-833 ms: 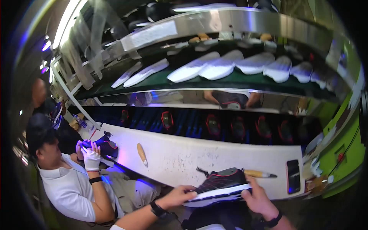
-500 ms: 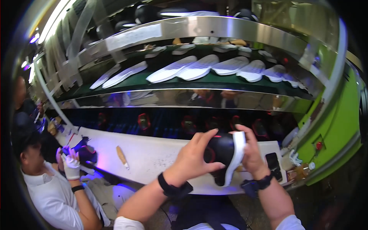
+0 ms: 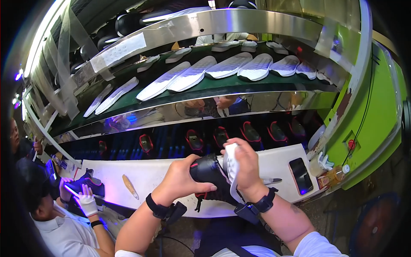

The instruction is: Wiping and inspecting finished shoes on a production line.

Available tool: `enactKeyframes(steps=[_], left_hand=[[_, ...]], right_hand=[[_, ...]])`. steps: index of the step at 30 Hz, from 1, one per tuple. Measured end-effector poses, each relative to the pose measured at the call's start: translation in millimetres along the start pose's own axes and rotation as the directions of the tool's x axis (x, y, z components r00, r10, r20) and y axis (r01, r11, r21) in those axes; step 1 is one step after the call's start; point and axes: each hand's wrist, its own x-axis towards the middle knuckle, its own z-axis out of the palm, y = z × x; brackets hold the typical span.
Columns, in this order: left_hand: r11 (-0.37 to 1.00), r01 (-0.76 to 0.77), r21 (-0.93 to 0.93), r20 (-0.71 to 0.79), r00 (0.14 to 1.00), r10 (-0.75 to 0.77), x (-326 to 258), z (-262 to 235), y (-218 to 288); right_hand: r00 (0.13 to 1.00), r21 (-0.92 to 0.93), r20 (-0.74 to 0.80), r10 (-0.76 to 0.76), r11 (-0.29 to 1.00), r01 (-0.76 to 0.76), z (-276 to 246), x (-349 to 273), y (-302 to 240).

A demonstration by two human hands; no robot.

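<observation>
My left hand (image 3: 182, 175) is closed round a black shoe upper (image 3: 209, 170) with red trim, its thumb along the near side. A white sole (image 3: 232, 165) stands on edge along the upper's right side, with my right hand (image 3: 247, 165) wrapped over its outer face. Whether the sole touches the upper along its whole length I cannot tell. Both are held above the near part of the white table (image 3: 280, 157). Beneath my right wrist, a metal-bladed tool (image 3: 272, 180) lies on the table.
White soles (image 3: 195, 77) line the green upper belt (image 3: 124, 112); red-edged black uppers (image 3: 195, 140) sit on the lower one. A wooden-handled tool (image 3: 129, 186), phone (image 3: 301, 176) and bottle (image 3: 336, 174) are on the table. At left, a co-worker (image 3: 64, 227) handles a dark shoe.
The shoe upper has turned and sits lower left in view, its opening now facing up. My right hand has shifted onto the sole's outer face. The whole view has tilted.
</observation>
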Motion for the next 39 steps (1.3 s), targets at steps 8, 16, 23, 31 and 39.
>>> enactKeyframes(steps=[8,16,23,31,39], left_hand=[[1.0,0.008,-0.03,-0.021,1.0,-0.009,-4,8,2],[0.974,-0.105,0.202,0.001,0.994,0.107,19,28,53],[0.925,-0.209,0.318,0.017,0.976,0.215,12,48,75],[0.825,-0.279,0.491,0.003,0.948,0.318,-44,81,107],[0.691,-0.448,0.567,0.108,0.872,0.478,-45,80,100]], right_hand=[[1.0,-0.048,-0.004,-0.013,0.999,0.013,11,-7,-7],[0.978,-0.357,0.194,-0.075,0.923,0.142,-22,-7,-35],[0.944,-0.285,0.328,0.029,0.956,0.07,-53,-29,-54],[0.955,-0.268,0.288,0.067,0.963,0.013,-76,-85,-78],[0.834,-0.299,0.55,-0.04,0.923,0.242,-91,-82,-77]])
